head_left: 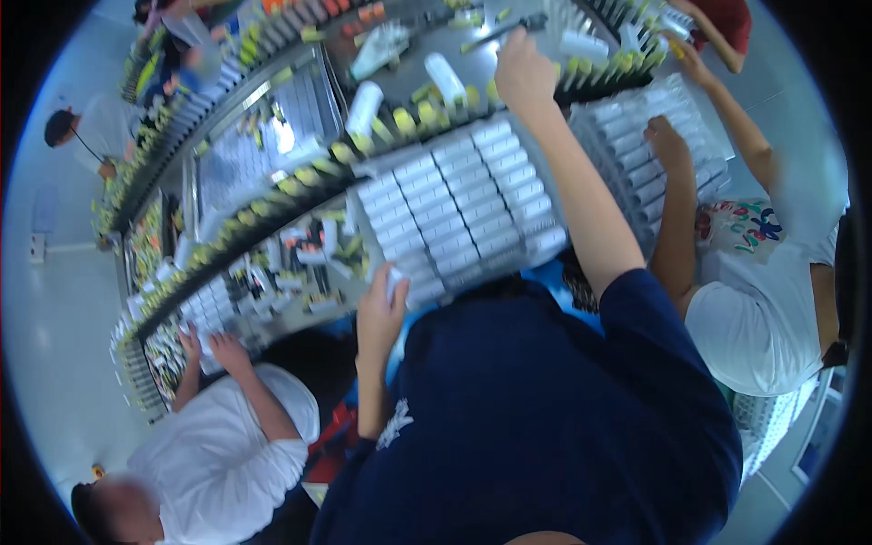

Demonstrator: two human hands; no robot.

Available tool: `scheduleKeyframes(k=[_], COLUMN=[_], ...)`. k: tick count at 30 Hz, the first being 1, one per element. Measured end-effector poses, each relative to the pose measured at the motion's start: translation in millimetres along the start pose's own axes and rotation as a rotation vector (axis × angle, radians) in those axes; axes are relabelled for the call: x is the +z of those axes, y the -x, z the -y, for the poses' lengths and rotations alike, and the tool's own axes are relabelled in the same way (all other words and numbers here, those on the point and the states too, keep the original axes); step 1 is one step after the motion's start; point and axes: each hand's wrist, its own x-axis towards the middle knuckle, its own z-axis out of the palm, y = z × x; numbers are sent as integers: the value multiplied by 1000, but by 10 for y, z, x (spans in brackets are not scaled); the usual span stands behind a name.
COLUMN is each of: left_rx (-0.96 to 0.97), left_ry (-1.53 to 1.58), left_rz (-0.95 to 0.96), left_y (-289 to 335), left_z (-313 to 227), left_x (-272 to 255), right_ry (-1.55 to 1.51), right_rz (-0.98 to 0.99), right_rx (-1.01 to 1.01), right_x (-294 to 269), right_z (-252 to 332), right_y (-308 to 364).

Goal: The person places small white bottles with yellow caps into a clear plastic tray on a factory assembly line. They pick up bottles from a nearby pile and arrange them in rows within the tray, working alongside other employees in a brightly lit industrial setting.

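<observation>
your navy shirt [545, 400] fills the foreground; a long line of yellow-green parts [427, 112] runs beyond, with packed rows of white cylinders [459, 195] between. your right hand [527, 77] reaches past that line, fingers too blurred to judge. at the rows' near left corner, your left hand [378, 313] pinches a white piece [394, 280]: likely light, stiff and slick, so hold its sides, mid-length.

Yellow-green pieces [427, 112] lining a dark rail [272, 232], blocking low passage beyond white cylinders [463, 204], open air lying above these left of the right forearm [589, 191], co-worker's hand [668, 143] crowding farther right
</observation>
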Motion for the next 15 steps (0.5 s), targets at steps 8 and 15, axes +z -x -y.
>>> scheduleKeyframes(k=[8, 15], left_rx=[-57, 16], left_ry=[-20, 2], left_rz=[18, -85], left_y=[-240, -165], left_z=[-36, 294], left_x=[61, 209], right_ry=[-305, -439], right_rz=[-441, 407], right_rx=[-639, -252], right_x=[-123, -406], right_z=[71, -753], right_y=[577, 2597])
